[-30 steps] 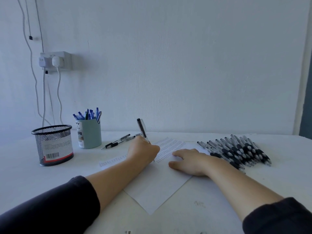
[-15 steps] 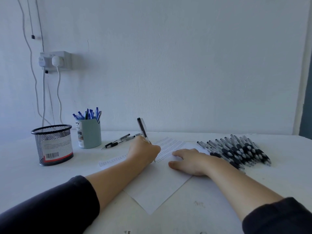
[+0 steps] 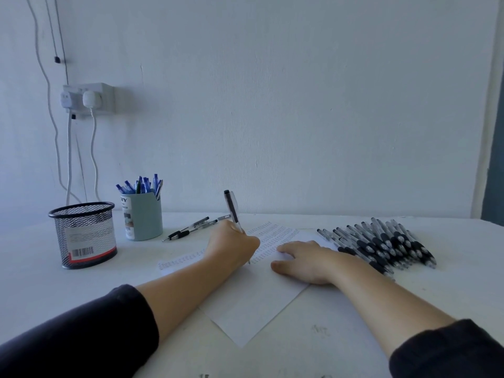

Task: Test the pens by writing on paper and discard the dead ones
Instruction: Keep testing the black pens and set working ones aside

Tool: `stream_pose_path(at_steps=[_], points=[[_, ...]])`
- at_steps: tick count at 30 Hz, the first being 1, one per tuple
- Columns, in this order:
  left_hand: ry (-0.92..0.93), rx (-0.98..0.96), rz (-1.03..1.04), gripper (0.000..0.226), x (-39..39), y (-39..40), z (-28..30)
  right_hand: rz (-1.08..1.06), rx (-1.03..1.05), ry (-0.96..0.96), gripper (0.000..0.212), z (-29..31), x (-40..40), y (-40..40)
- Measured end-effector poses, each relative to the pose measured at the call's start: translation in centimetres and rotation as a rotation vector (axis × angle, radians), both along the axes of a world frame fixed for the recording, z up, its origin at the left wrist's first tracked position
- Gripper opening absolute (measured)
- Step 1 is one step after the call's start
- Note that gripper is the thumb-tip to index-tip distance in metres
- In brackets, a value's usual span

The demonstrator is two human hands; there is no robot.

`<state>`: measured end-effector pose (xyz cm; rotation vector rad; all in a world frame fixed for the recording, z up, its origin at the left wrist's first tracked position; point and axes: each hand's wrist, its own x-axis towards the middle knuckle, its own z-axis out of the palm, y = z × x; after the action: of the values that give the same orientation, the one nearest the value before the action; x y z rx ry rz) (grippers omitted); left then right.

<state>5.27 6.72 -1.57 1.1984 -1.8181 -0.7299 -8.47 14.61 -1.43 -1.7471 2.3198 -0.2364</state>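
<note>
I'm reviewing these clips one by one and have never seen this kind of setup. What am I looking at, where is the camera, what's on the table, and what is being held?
There is no machine here: a person works with bare hands, and the one picture comes from a wide-angle camera worn on the head, looking forward and down. The left hand holds a pen in a writing grip, tip on the sheet of paper, which carries rows of small test marks. The right hand lies flat on the paper, steadying it. To the right lies a pile of black pens. On the left stand a mesh basket and a cup of blue pens, with a few loose pens beside the cup. All rests on a white table.
</note>
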Motion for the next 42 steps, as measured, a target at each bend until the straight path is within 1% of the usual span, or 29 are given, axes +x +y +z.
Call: stream_pose_path(at_steps=[4, 10, 18, 24, 26, 29, 31, 35, 39, 42], points=[[-0.029, -0.019, -0.011, 0.015, 0.0, 0.2, -0.1, 0.019, 0.005, 0.005, 0.064, 0.3, 0.2, 0.3], [-0.042, 0.016, -0.024, 0.022, -0.1, 0.3, 0.1, 0.017, 0.009, 0.003, 0.064, 0.6, 0.4, 0.7], [-0.051, -0.006, -0.03, 0.024, 0.0, 0.4, 0.1, 0.014, 0.008, 0.001, 0.064, 0.4, 0.4, 0.6], [-0.05, -0.01, -0.023, 0.016, 0.0, 0.4, 0.1, 0.027, 0.002, 0.005, 0.064, 0.3, 0.2, 0.3], [0.032, 0.021, -0.027, 0.018, 0.2, 0.2, 0.1, 0.016, 0.004, 0.007, 0.066, 0.1, 0.1, 0.2], [0.277, 0.111, -0.046, 0.025, 0.6, -0.1, 0.7, 0.007, 0.002, -0.008, 0.066, 0.1, 0.0, 0.2], [0.375, 0.133, -0.039, 0.028, 0.9, -0.6, 1.1, 0.017, -0.007, -0.018, 0.064, 0.3, 0.0, 0.4], [0.422, 0.133, 0.011, 0.016, 1.7, -1.5, 1.8, 0.04, -0.027, -0.044, 0.06, 0.4, 0.0, 0.5], [0.494, 0.102, -0.023, 0.006, 2.2, -1.5, 2.3, 0.025, -0.042, -0.118, 0.062, 0.4, -0.1, 0.3], [0.542, 0.101, -0.047, 0.017, 2.2, -1.1, 2.4, 0.034, -0.062, -0.175, 0.059, 0.4, 0.0, 0.3]])
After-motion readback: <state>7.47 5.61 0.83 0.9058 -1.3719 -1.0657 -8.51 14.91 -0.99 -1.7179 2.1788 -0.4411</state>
